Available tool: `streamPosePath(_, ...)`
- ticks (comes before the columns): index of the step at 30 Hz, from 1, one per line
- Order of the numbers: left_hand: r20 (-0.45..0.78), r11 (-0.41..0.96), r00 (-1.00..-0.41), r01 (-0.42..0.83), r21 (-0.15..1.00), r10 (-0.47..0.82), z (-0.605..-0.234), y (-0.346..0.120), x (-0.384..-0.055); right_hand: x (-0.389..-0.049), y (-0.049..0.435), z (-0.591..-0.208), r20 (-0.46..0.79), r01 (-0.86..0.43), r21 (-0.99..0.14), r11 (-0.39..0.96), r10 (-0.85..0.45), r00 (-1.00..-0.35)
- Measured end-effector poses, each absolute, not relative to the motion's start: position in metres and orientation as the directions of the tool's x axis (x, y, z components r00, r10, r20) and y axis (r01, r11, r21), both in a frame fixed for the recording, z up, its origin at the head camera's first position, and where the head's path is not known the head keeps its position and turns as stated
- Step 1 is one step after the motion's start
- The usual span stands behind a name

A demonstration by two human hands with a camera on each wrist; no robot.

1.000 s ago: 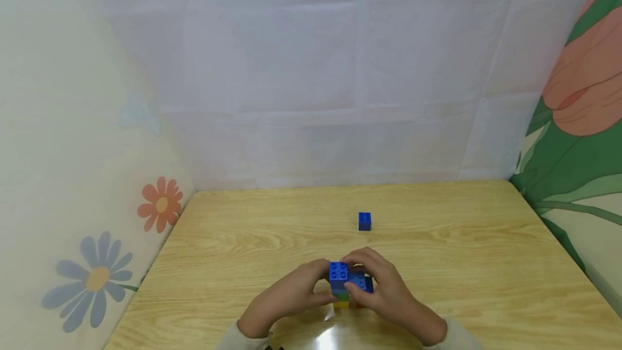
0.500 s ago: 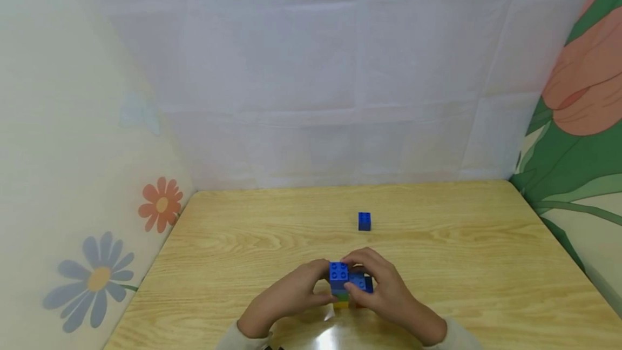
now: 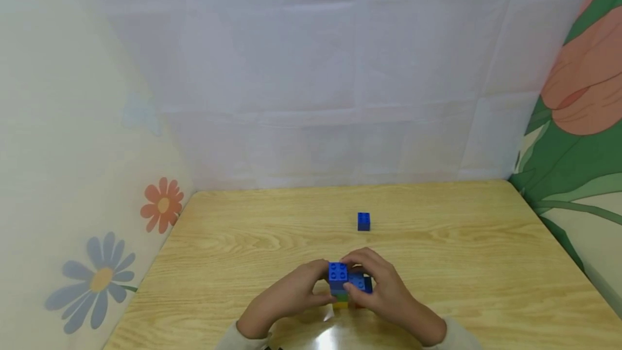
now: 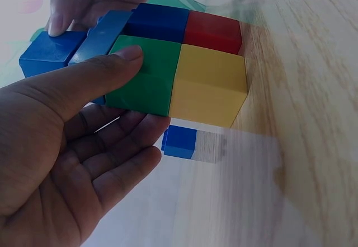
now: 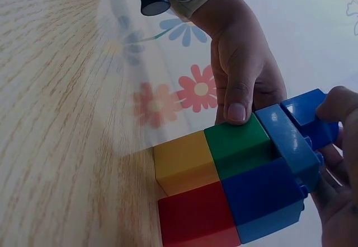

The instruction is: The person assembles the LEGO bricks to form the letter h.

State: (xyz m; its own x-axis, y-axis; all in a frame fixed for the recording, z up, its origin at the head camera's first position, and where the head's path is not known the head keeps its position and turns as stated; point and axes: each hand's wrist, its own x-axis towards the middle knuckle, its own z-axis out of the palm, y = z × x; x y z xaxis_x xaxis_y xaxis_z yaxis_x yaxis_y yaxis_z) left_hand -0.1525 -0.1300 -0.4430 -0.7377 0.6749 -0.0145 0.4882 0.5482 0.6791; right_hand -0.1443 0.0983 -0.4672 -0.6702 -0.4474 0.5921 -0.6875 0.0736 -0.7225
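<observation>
A small building-brick stack stands on the table between both hands. At its base a yellow brick [image 4: 210, 84] and a red brick [image 5: 198, 216] sit side by side. Above them are a green brick [image 4: 154, 76] and a dark blue brick [image 5: 263, 196]. A longer, lighter blue brick [image 5: 288, 140] spans these two, and a blue brick [image 3: 338, 274] tops its left end. My left hand [image 3: 293, 293] grips the stack, thumb on the green brick, fingers on the far side. My right hand [image 3: 384, 282] pinches the top blue brick between thumb and fingers.
Farther back on the wood-grain table [image 3: 243, 231] lies a loose blue brick [image 3: 363, 221]. White cloth [image 3: 301, 80] hangs behind the table's back edge. Flower-printed panels flank it left and right.
</observation>
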Motion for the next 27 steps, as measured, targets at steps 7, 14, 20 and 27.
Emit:
streamPosePath(7,0.008,0.54,-0.728,0.517,0.664,0.686,-0.445,-0.1312,-0.1531,-0.1439,0.0978,-0.4666,0.583,-0.678,-0.731,0.077,-0.445,-0.68)
streamPosePath(14,0.011,0.53,-0.724,0.515,0.673,0.69,-0.4454,-0.131,-0.1531,-0.1438,0.098,-0.4669,0.591,-0.685,-0.725,0.074,-0.443,-0.674)
streamPosePath(20,0.021,0.519,-0.717,0.524,0.675,0.697,-0.4449,-0.1307,-0.1529,-0.1435,0.0987,-0.4658,0.589,-0.688,-0.72,0.091,-0.444,-0.675)
streamPosePath(27,0.035,0.507,-0.712,0.532,0.678,0.701,-0.4437,-0.1305,-0.1521,-0.1431,0.0987,-0.4657,0.591,-0.696,-0.711,0.103,-0.448,-0.67)
